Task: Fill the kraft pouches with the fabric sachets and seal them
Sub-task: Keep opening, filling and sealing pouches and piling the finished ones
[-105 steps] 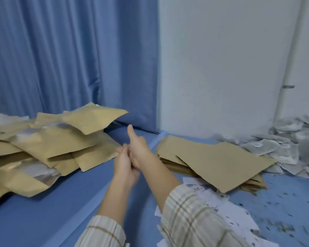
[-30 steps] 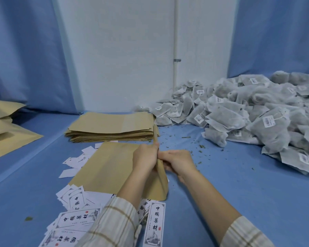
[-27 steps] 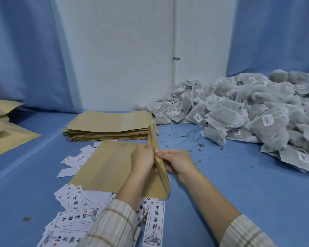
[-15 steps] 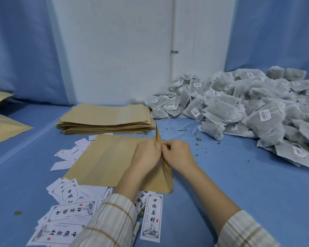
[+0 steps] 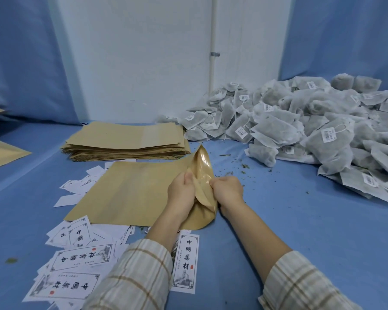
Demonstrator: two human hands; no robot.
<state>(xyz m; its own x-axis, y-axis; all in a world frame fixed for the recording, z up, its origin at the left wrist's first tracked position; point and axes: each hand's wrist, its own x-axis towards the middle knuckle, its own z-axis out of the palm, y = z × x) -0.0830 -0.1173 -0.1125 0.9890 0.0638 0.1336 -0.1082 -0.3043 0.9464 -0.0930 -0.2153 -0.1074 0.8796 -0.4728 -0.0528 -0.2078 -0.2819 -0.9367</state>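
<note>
Head view: both hands grasp pouch mouth; blue surface, white wall, seemingly curtains.

One kraft pouch lies apart from the rest with its mouth pulled open, and one stack of flat kraft pouches sits behind it, too many layers to count. Parts of two more kraft pouches show at the left edge. The fabric sachets form one heap, dozens at least. Three large printed labels read clearly among a scatter of smaller white slips. Two hands are in view, the left hand and the right hand.
</note>
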